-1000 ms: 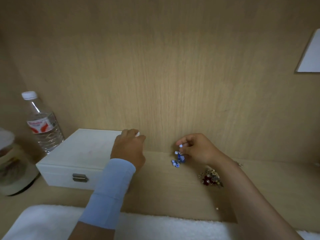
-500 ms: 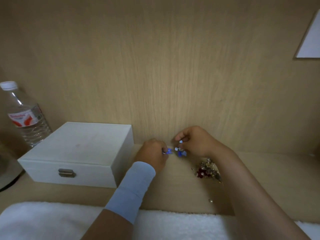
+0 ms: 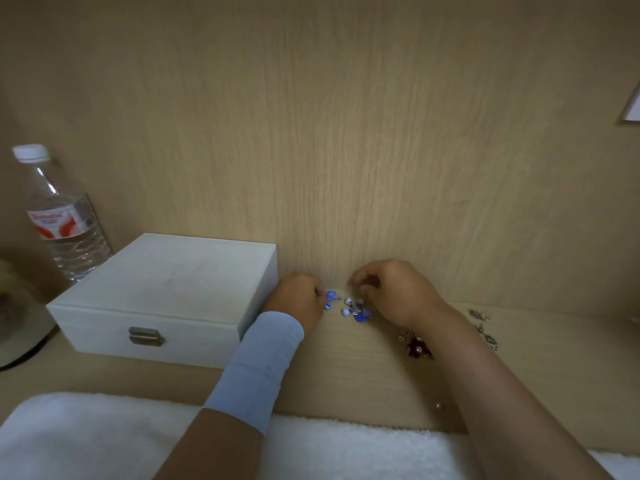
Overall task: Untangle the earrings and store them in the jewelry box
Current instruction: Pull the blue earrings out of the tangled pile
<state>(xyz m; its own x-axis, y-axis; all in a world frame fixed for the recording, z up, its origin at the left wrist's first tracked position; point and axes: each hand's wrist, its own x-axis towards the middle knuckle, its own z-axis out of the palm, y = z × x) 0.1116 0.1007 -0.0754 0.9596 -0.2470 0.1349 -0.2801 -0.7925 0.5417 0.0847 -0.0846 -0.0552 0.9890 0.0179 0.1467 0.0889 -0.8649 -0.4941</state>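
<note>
Bottle label: the water bottle has a white cap and a red and white band; the writing on it is too blurred to read.
Box markings: the white jewelry box bears no writing; its lid is closed and a small metal latch sits on the front wall.
Left hand: the left hand rests low on the wooden shelf, just beside the box's right wall, knuckles up, with a pale blue wristband on the forearm.
Left fingers: curled in tight, pinching a blue earring at the tips.
Right hand: the right hand sits near the left one, close to the back panel, wrist low and knuckles arched.
Right fingers: curled narrow over a second blue and white earring; I cannot tell whether they grip it or only hover at it.
Blue earrings: between the two hands, a small gap apart, outside the box.
Other earrings: a red cluster with pearls lies beside the right forearm; silver pieces lie past it.
Front edge: a white towel lies under both forearms.
</note>
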